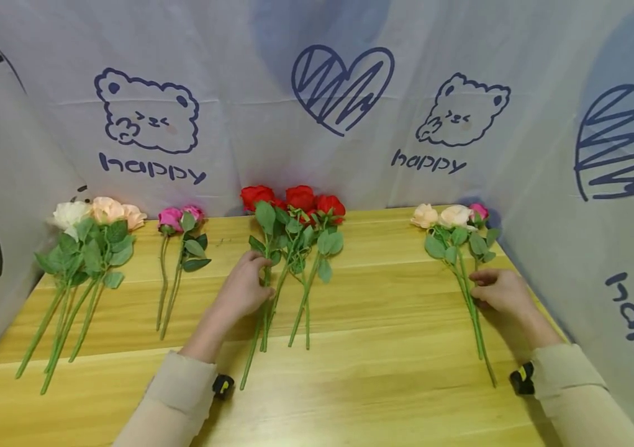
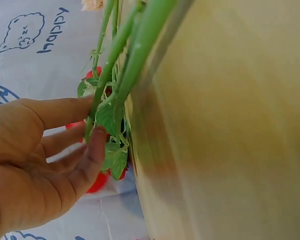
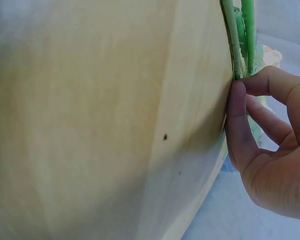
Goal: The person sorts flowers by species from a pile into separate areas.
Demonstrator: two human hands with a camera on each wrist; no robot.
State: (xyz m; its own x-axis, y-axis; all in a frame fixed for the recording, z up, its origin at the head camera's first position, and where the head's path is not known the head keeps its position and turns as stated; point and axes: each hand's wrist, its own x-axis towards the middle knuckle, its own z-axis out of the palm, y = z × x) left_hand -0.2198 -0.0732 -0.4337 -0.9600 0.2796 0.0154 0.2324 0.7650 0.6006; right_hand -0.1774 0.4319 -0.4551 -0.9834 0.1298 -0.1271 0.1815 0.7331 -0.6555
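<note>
On the table's middle, a group of red roses [image 1: 301,197] lies with green leaves and long stems. My left hand [image 1: 245,287] is at the leftmost of these, thumb and forefinger round a green stem [image 2: 110,65] just below the leaves. At the right, two pale roses [image 1: 454,216] and a pink rose [image 1: 479,212] lie together, their stems running toward me. My right hand [image 1: 500,290] pinches the pink rose's stem between thumb and forefinger, close to the tabletop. In the right wrist view, the fingertips of the right hand [image 3: 270,130] meet at a stem [image 3: 231,40].
White and peach roses [image 1: 108,210] lie at the far left, with two pink roses [image 1: 170,220] beside them. A pale cloth with drawn bears and hearts [image 1: 344,87] hangs behind and at both sides of the wooden table [image 1: 384,347].
</note>
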